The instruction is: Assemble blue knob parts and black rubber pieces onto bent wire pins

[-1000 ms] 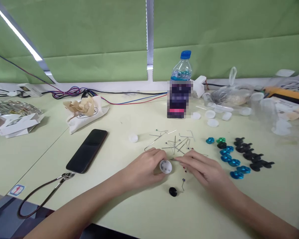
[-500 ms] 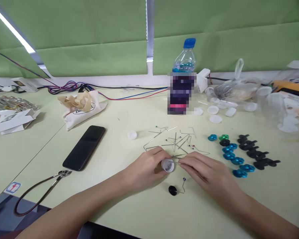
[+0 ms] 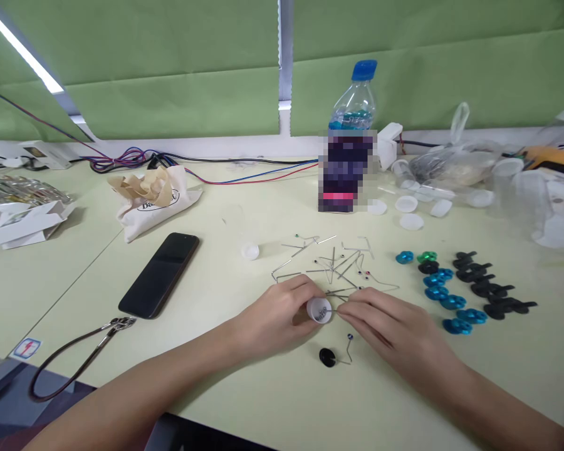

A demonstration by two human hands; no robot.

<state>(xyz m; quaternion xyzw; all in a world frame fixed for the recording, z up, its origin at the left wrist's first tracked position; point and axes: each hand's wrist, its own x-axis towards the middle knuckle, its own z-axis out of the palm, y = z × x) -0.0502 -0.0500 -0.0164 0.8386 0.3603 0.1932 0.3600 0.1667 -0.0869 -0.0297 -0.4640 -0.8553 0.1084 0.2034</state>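
My left hand (image 3: 284,307) is closed around a small white plastic cup (image 3: 313,308), tipped so its mouth faces me and to the right. Small dark metal bits (image 3: 320,314) lie inside it. Between the fingertips of my right hand (image 3: 388,319) is a thin metal wire (image 3: 333,311), its far end inside the cup's mouth. Just below, a round black disc (image 3: 328,357) lies on the table with a bent wire (image 3: 349,351) running from it to a dark blue bead. Behind my hands spreads a loose pile of bent metal wires (image 3: 333,268), some with coloured beads.
To the right are blue metal knobs (image 3: 436,292) and black winged parts (image 3: 491,288). A bottle (image 3: 355,106) stands at the back, with white caps (image 3: 412,221) nearby. A phone (image 3: 160,275) with a strap, a cloth pouch (image 3: 160,203) and a small white cap (image 3: 250,251) lie leftward.
The wire in my right hand has angled slightly and now reaches into the cup's mouth. Both hands stay nearly in place; the whole view has shifted a little.
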